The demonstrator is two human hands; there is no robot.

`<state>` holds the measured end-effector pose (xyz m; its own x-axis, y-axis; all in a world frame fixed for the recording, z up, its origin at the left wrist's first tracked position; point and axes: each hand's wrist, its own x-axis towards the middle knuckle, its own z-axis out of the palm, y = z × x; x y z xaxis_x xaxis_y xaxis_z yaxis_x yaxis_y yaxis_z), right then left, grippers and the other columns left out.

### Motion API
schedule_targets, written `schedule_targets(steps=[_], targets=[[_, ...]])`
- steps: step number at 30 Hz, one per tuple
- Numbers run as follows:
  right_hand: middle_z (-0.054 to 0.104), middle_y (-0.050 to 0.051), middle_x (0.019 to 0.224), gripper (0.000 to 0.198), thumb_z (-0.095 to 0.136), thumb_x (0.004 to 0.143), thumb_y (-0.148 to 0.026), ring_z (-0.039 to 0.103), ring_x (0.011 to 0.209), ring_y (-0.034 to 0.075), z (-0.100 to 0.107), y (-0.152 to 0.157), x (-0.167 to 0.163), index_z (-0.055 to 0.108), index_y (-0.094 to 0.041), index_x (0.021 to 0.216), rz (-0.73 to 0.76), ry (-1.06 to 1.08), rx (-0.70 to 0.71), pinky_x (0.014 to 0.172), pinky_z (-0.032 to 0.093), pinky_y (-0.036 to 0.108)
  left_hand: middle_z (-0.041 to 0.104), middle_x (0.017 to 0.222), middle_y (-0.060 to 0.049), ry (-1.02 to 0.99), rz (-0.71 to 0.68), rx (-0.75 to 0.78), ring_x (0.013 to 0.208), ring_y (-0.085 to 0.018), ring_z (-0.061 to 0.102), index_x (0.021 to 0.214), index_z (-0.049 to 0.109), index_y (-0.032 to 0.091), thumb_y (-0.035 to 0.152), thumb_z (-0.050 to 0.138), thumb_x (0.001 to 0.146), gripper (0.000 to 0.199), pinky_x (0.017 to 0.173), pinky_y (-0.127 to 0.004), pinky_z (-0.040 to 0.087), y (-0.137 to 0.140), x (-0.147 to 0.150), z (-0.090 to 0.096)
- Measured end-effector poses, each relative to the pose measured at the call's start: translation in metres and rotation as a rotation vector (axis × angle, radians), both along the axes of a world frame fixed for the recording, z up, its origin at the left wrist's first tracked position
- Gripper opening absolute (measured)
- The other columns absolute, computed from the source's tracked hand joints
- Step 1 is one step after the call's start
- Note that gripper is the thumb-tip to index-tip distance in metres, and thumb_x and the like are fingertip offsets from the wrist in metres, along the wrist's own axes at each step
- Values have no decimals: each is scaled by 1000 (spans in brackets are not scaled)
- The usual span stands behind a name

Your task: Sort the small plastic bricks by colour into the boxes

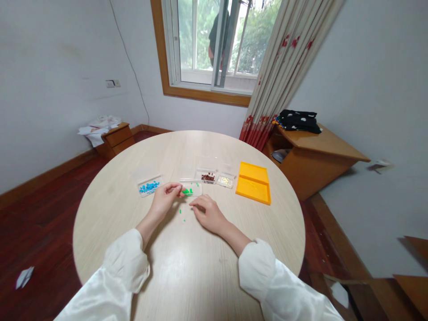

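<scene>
Our left hand (166, 198), fingers bunched, at clear box (199, 189) with green pieces (187, 192) on desk (187, 267); right hand (208, 214), fingers curled, just beside. We cannot tell whether either pinches anything. Stray nudge could tip box, scattering pieces.

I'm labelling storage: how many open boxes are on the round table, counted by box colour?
Clear rectangular plastic boxes, holding small blue pieces, green pieces, dark red pieces and pale yellow pieces: 4
Yellow rectangular plastic box: 1
Total: 5
</scene>
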<state>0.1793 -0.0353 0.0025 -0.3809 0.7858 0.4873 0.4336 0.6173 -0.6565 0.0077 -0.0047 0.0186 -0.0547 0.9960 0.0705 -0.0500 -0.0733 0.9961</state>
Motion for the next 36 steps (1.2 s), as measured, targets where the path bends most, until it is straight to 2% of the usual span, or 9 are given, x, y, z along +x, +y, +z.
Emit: schedule_targets(steps=[4, 9, 17, 21, 26, 30, 36], targets=[[64, 8, 99, 27, 47, 80, -7, 53, 97, 18, 2, -8, -6, 63, -17, 99, 131, -185, 49, 86, 43, 34, 68, 75, -5, 163, 137, 166, 71, -16, 61, 74, 63, 14, 36, 64, 66, 23, 67, -28, 48, 8, -4, -7], [61, 9, 116, 33, 44, 83, -7, 48, 113, 19, 0, -14, -13, 58, -17, 111, 230, -347, 102, 94, 37, 38, 69, 80, -6, 403, 203, 240, 71, -15, 59, 77, 64, 15, 29, 56, 71, 17, 63, -26, 44, 14, -7, -12], [65, 10, 103, 26, 46, 82, -3, 56, 96, 18, -14, -6, -13, 64, -14, 98, 160, -382, 135, 86, 43, 32, 67, 82, -6, 441, 87, 254, 78, -17, 61, 78, 62, 15, 30, 58, 70, 17, 72, -29, 46, 16, 0, -19], [65, 8, 93, 18, 50, 83, -5, 55, 89, 17, -14, -2, -11, 65, -14, 88, 104, -417, 124, 81, 43, 31, 67, 82, -5, 550, 70, 238, 74, -17, 59, 81, 62, 15, 29, 62, 67, 20, 71, -29, 45, 17, -1, -24], [63, 7, 87, 14, 52, 83, -9, 54, 85, 18, -9, -4, -8, 64, -15, 87, 33, -486, 139, 76, 41, 32, 67, 79, -6, 639, 39, 235, 66, -15, 56, 80, 64, 14, 26, 60, 69, 17, 65, -28, 44, 19, -4, -28], [62, 7, 86, 17, 49, 84, -8, 55, 86, 18, -9, -5, -7, 62, -16, 90, 33, -418, 134, 78, 42, 33, 67, 73, -5, 675, 20, 256, 62, -15, 54, 73, 65, 15, 26, 56, 71, 14, 62, -26, 42, 18, -5, -27], [62, 5, 87, 17, 49, 83, -9, 58, 84, 15, -7, -3, -7, 61, -17, 91, -4, -40, -5, 76, 46, 28, 63, 67, -3, 683, -13, 237, 60, -14, 52, 68, 63, 15, 28, 55, 71, 15, 60, -25, 40, 16, -9, -25]])
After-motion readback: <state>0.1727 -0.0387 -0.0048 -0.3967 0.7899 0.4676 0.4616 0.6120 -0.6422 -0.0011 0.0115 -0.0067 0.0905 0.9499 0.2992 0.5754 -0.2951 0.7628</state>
